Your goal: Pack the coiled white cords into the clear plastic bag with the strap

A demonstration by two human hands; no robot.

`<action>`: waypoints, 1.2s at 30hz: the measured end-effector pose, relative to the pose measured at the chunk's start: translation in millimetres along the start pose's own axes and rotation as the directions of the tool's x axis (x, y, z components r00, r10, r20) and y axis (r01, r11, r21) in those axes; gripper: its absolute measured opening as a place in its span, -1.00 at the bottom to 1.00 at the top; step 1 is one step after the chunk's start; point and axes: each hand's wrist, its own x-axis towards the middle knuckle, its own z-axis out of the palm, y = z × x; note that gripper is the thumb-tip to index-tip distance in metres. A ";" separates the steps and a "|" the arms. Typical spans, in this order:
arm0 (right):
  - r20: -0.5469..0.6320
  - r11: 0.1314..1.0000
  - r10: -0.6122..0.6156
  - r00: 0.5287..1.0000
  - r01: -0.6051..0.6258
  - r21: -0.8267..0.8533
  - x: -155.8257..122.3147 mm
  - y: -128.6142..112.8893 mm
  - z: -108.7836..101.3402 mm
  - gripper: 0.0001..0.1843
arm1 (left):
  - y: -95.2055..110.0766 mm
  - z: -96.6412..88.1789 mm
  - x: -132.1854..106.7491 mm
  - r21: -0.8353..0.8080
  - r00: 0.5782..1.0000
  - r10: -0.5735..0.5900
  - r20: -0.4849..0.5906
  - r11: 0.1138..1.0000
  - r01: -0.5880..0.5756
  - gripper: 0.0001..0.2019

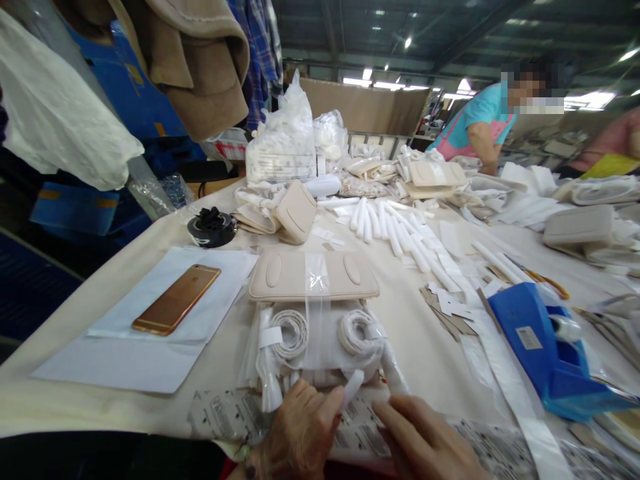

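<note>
The table [425, 353] carries all the work. On it, directly in front of the person, lies the beige bag [335, 290], its long axis running from left to right across the front. A clear tape band [317, 287] crosses the flap at mid-length. Paper sheets [125, 370] lie to the left; a blue dispenser [527, 337] stands well apart to the right. A printed wrap [220, 413] shows between the bag and the person, partly under the hands.

The left hand [303, 427] is at the bag's near edge, left of the right hand, and is the nearer of the two to the bag. The right hand [430, 440] reaches in from the right, fingers extended and pointing toward the left; its underside is hidden, so I cannot tell whether it grips anything.

A phone [177, 300] rests on the sheets. Two strap coils [293, 337] sit side by side below the flap, one on each side of the band.

The white piece [354, 388] appears pinched between left thumb and finger. It lies between the hands, slanting away and to the right, toward the right-hand coil.
</note>
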 end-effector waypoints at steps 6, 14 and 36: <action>-0.109 0.972 -0.198 0.974 0.180 -0.154 54.6 7.0 10.5 -0.64 | -1.8 3.7 -10.6 0.050 1.000 -0.001 -0.014 0.999 0.002 -0.73; -0.037 0.989 -0.143 0.989 0.141 -0.052 60.3 13.2 9.0 -0.64 | 1.7 2.2 -10.1 0.160 0.997 -0.019 0.070 0.987 0.008 -0.70; -0.011 0.994 -0.098 0.995 0.097 -0.047 65.7 19.9 11.1 -0.69 | 0.7 -2.8 5.7 0.299 0.961 0.041 0.272 0.946 -0.125 -0.70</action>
